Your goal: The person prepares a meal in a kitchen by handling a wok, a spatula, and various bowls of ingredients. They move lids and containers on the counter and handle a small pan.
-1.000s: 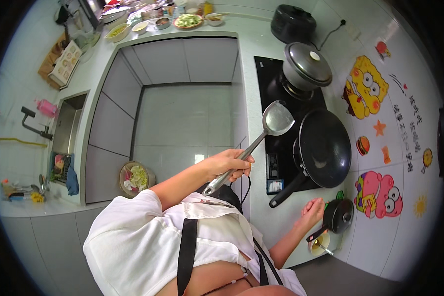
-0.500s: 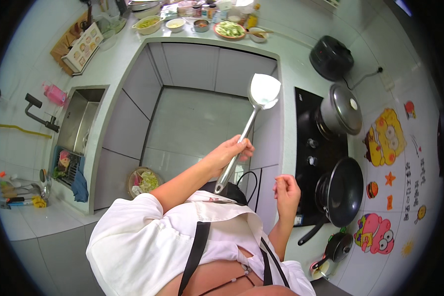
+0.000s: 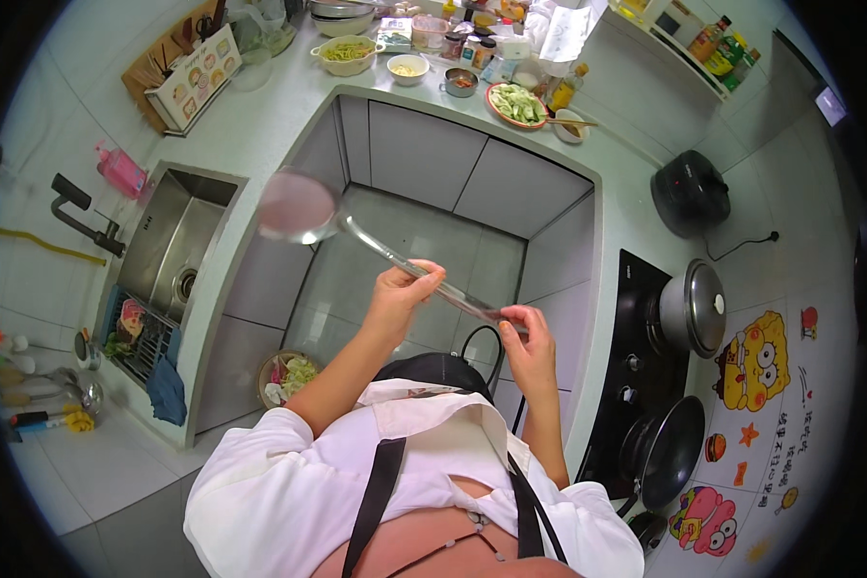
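Observation:
A metal wok spatula [image 3: 385,252] is held out in front of me over the floor, its broad head blurred and pointing to the far left. My left hand [image 3: 395,306] is closed around the middle of its handle. With fingers and thumb, my right hand [image 3: 532,354] grips the handle's near end. To my right, a black frying pan [image 3: 672,453] stands on the black stove [image 3: 621,337], apart from both hands. Behind it on the stove is a lidded grey pot [image 3: 692,306].
The steel sink [image 3: 154,226] and a dish rack [image 3: 143,332] are at left. On the far counter stand a bowl of green strips [image 3: 347,55], a plate of sliced vegetables [image 3: 516,104] and a small metal cup [image 3: 459,83]. A black rice cooker [image 3: 691,193] sits at far right.
The spatula's head has swung from far right to far left. My right hand has come up and taken hold of the handle's end. My view has shifted somewhat.

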`<state>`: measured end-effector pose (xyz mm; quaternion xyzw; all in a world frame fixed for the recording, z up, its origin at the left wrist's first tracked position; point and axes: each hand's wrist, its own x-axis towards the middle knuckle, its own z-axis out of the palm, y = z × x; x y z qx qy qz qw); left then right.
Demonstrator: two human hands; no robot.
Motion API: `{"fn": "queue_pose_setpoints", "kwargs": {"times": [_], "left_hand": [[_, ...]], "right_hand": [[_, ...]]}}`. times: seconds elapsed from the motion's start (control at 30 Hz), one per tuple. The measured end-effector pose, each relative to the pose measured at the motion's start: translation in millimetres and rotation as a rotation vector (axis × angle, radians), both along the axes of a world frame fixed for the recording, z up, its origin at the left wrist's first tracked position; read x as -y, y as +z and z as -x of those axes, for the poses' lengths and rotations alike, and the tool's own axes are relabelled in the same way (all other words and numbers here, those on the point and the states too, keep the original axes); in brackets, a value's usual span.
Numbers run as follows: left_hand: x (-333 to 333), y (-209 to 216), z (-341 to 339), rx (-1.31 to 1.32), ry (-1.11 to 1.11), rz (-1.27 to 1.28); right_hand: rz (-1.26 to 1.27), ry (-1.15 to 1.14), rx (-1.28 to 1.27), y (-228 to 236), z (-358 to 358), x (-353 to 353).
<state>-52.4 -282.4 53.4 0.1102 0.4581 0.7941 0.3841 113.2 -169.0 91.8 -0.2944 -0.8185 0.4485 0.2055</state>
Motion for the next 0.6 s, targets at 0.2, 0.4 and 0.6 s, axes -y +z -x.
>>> {"fn": "queue_pose_setpoints", "kwargs": {"times": [0.2, 0.4, 0.6], "left_hand": [[-9, -13, 40, -0.156, 0.062, 0.081], [-64, -21, 90, -0.250, -0.020, 0.168], [-149, -13, 158, -0.285, -0.314, 0.185]], "right_hand": [[-0.313, 0.139, 0.064, -9, 57, -30], [-0.354, 0.267, 0.243, -28, 120, -90], [-0.210, 0.322, 0.233, -18, 181, -169]]}}
